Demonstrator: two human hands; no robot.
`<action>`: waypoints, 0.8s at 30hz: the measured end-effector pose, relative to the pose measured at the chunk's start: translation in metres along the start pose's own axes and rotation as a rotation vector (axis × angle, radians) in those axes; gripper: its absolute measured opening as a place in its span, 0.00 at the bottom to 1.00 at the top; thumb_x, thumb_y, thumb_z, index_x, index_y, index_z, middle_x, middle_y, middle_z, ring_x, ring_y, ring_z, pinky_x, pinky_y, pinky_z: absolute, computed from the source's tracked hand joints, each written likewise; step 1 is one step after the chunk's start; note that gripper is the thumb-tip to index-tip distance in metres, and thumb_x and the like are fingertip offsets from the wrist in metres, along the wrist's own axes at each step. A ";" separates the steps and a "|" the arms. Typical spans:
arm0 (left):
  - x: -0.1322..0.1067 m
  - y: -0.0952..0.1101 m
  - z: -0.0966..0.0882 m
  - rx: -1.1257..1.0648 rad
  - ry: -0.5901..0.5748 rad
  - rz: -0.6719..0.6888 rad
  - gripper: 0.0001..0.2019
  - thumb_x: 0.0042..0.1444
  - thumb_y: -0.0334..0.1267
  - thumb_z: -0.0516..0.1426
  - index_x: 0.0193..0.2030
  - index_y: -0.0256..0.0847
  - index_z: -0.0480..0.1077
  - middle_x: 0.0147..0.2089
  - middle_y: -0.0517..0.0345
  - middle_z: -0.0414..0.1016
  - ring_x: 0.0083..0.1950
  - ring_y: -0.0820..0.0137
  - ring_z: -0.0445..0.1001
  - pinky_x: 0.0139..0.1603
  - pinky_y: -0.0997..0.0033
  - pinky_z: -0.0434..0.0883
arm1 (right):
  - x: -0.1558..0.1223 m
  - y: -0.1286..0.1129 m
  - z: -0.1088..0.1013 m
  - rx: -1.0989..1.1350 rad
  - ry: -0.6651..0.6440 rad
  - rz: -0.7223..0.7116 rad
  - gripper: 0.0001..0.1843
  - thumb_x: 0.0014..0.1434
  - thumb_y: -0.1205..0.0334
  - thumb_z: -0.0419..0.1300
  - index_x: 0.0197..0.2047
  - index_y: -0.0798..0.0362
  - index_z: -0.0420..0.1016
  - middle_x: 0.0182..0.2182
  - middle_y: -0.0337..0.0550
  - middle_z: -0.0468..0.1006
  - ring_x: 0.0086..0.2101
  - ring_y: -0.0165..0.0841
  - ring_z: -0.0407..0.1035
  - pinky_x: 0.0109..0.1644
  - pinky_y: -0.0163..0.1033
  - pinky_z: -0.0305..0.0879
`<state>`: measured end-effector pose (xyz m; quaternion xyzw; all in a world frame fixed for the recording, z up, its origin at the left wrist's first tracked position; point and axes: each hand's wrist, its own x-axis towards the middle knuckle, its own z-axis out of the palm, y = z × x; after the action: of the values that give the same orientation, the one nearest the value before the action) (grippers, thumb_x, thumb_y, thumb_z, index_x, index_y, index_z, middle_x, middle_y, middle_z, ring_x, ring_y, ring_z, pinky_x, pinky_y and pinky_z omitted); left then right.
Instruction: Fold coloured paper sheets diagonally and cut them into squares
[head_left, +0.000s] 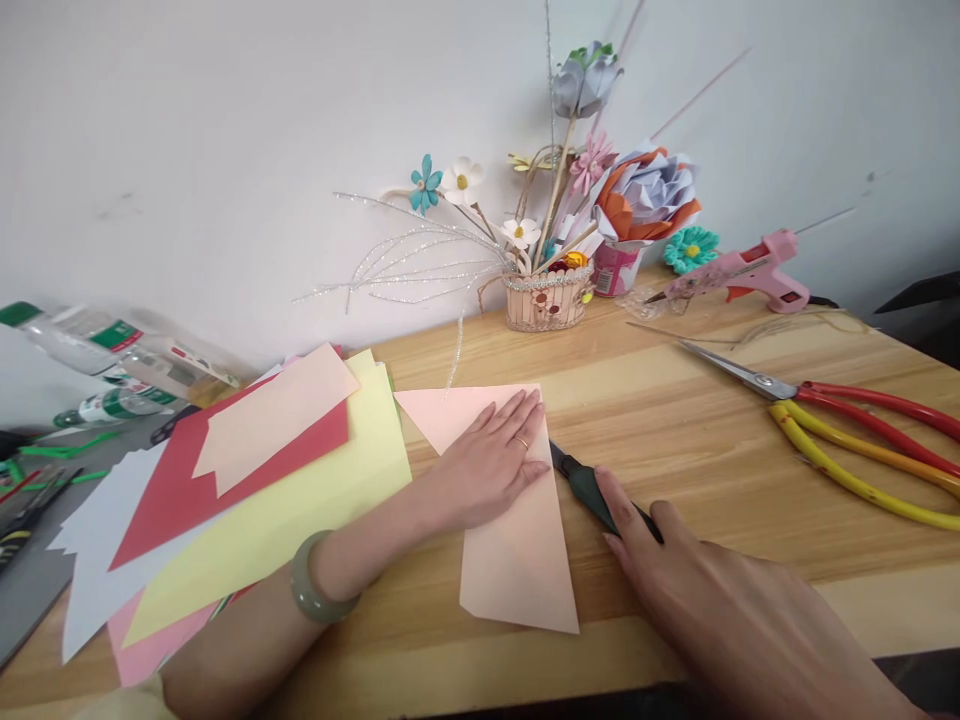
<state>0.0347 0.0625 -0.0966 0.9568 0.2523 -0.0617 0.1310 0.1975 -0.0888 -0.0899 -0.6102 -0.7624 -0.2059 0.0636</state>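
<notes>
My left hand [491,455] lies flat with fingers stretched out on a folded pale pink sheet of paper [517,560], pressing it onto the wooden table [675,440]. A ring shows on one finger and a green bangle [315,585] sits on the wrist. My right hand [712,590] rests just right of the sheet, its fingers closed on a dark utility knife [589,490]. The knife's tip lies against the paper's right edge, close to my left fingertips.
A stack of coloured sheets [247,490] lies to the left. At the back stand a basket of paper flowers [547,295] and a pink glue gun [739,272]. Red and yellow handled scissors [847,420] lie at the right. Plastic bottles [97,345] sit at far left.
</notes>
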 end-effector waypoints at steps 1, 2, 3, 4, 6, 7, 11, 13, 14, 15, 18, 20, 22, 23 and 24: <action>0.000 -0.001 -0.003 -0.029 -0.018 0.011 0.31 0.66 0.49 0.34 0.68 0.28 0.34 0.71 0.50 0.27 0.70 0.69 0.26 0.68 0.59 0.36 | 0.000 0.000 0.000 0.006 0.001 -0.002 0.40 0.26 0.81 0.55 0.50 0.67 0.72 0.25 0.48 0.78 0.11 0.32 0.66 0.09 0.33 0.61; 0.000 -0.003 -0.006 -0.064 -0.038 0.022 0.31 0.66 0.49 0.34 0.68 0.28 0.34 0.71 0.50 0.27 0.70 0.69 0.27 0.68 0.60 0.37 | 0.000 0.000 0.001 0.011 0.002 -0.005 0.40 0.26 0.80 0.56 0.50 0.68 0.72 0.25 0.47 0.78 0.11 0.31 0.65 0.09 0.33 0.61; 0.001 -0.005 -0.009 -0.099 -0.047 0.027 0.31 0.67 0.49 0.34 0.68 0.28 0.34 0.71 0.50 0.28 0.70 0.70 0.28 0.68 0.60 0.38 | 0.000 0.000 0.002 0.011 0.002 -0.008 0.40 0.25 0.80 0.56 0.49 0.68 0.72 0.24 0.47 0.78 0.11 0.31 0.65 0.09 0.34 0.61; 0.003 -0.007 -0.012 -0.123 -0.036 0.019 0.30 0.67 0.48 0.34 0.69 0.29 0.35 0.71 0.51 0.30 0.70 0.70 0.29 0.68 0.61 0.39 | -0.001 0.000 0.003 0.003 0.004 -0.008 0.40 0.25 0.79 0.57 0.49 0.68 0.72 0.24 0.46 0.77 0.10 0.31 0.64 0.09 0.34 0.61; 0.007 -0.011 -0.016 -0.120 0.046 -0.031 0.27 0.67 0.45 0.34 0.68 0.32 0.39 0.71 0.53 0.35 0.71 0.71 0.32 0.68 0.59 0.39 | -0.001 -0.001 0.006 -0.038 0.017 0.003 0.40 0.25 0.79 0.58 0.49 0.67 0.72 0.23 0.45 0.77 0.10 0.31 0.64 0.09 0.34 0.61; 0.009 -0.012 -0.016 -0.095 0.094 -0.068 0.26 0.67 0.44 0.34 0.68 0.33 0.41 0.71 0.53 0.37 0.71 0.70 0.33 0.68 0.58 0.39 | -0.001 -0.002 0.007 -0.057 0.023 0.004 0.40 0.26 0.79 0.59 0.50 0.66 0.72 0.24 0.45 0.77 0.10 0.31 0.64 0.10 0.34 0.61; 0.014 -0.010 -0.006 -0.019 0.121 -0.147 0.28 0.67 0.46 0.35 0.68 0.31 0.40 0.71 0.50 0.37 0.71 0.67 0.35 0.68 0.55 0.41 | -0.005 -0.002 0.010 -0.049 0.021 0.007 0.40 0.26 0.77 0.60 0.51 0.67 0.71 0.27 0.46 0.77 0.11 0.31 0.65 0.10 0.34 0.61; 0.012 -0.008 0.000 0.000 0.101 -0.138 0.30 0.66 0.49 0.35 0.68 0.30 0.39 0.71 0.50 0.34 0.71 0.67 0.34 0.68 0.56 0.41 | -0.008 -0.001 0.011 -0.036 0.024 -0.014 0.40 0.29 0.77 0.59 0.52 0.68 0.69 0.25 0.43 0.75 0.11 0.30 0.64 0.09 0.34 0.61; 0.010 -0.007 0.003 0.011 0.097 -0.128 0.30 0.66 0.50 0.34 0.68 0.30 0.38 0.71 0.50 0.34 0.71 0.68 0.33 0.68 0.56 0.41 | -0.011 0.000 0.012 -0.035 0.029 -0.039 0.39 0.30 0.77 0.58 0.52 0.69 0.67 0.24 0.43 0.75 0.10 0.29 0.63 0.09 0.33 0.60; 0.009 -0.006 0.005 0.024 0.094 -0.120 0.31 0.66 0.50 0.34 0.68 0.30 0.38 0.71 0.50 0.33 0.71 0.68 0.33 0.68 0.57 0.40 | -0.013 0.001 0.012 -0.037 0.037 -0.065 0.39 0.31 0.77 0.56 0.53 0.70 0.66 0.25 0.43 0.75 0.10 0.28 0.62 0.09 0.33 0.60; 0.006 -0.004 0.007 0.045 0.088 -0.102 0.31 0.66 0.50 0.33 0.68 0.30 0.37 0.71 0.50 0.32 0.71 0.68 0.32 0.68 0.57 0.39 | -0.016 0.000 0.013 -0.037 0.072 -0.107 0.38 0.32 0.77 0.52 0.53 0.70 0.63 0.27 0.47 0.76 0.09 0.27 0.61 0.09 0.32 0.58; 0.005 -0.003 0.006 0.050 0.090 -0.101 0.30 0.66 0.50 0.33 0.68 0.30 0.37 0.71 0.49 0.32 0.71 0.68 0.32 0.68 0.58 0.40 | -0.016 -0.001 0.012 -0.038 0.082 -0.079 0.37 0.33 0.77 0.52 0.52 0.70 0.63 0.26 0.47 0.76 0.09 0.27 0.62 0.09 0.32 0.58; 0.005 -0.003 0.005 0.050 0.090 -0.100 0.30 0.66 0.50 0.33 0.68 0.30 0.38 0.71 0.49 0.32 0.71 0.68 0.33 0.68 0.58 0.40 | -0.015 -0.003 0.012 -0.037 0.083 -0.056 0.35 0.33 0.77 0.51 0.51 0.70 0.64 0.26 0.47 0.76 0.10 0.28 0.62 0.10 0.31 0.58; 0.006 -0.004 0.005 0.049 0.090 -0.099 0.30 0.66 0.50 0.33 0.68 0.30 0.38 0.71 0.49 0.32 0.71 0.67 0.33 0.68 0.58 0.40 | -0.015 -0.003 0.012 -0.040 0.080 -0.047 0.36 0.34 0.78 0.51 0.51 0.70 0.63 0.26 0.47 0.76 0.10 0.28 0.63 0.10 0.31 0.58; 0.006 -0.004 0.005 0.049 0.090 -0.096 0.30 0.66 0.50 0.33 0.68 0.29 0.38 0.71 0.49 0.32 0.71 0.67 0.32 0.68 0.58 0.40 | -0.015 -0.003 0.012 -0.041 0.077 -0.053 0.36 0.34 0.78 0.51 0.52 0.70 0.62 0.26 0.47 0.76 0.11 0.28 0.63 0.11 0.31 0.58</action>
<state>0.0374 0.0668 -0.1033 0.9482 0.3021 -0.0310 0.0931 0.2003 -0.0978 -0.1070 -0.5827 -0.7707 -0.2466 0.0751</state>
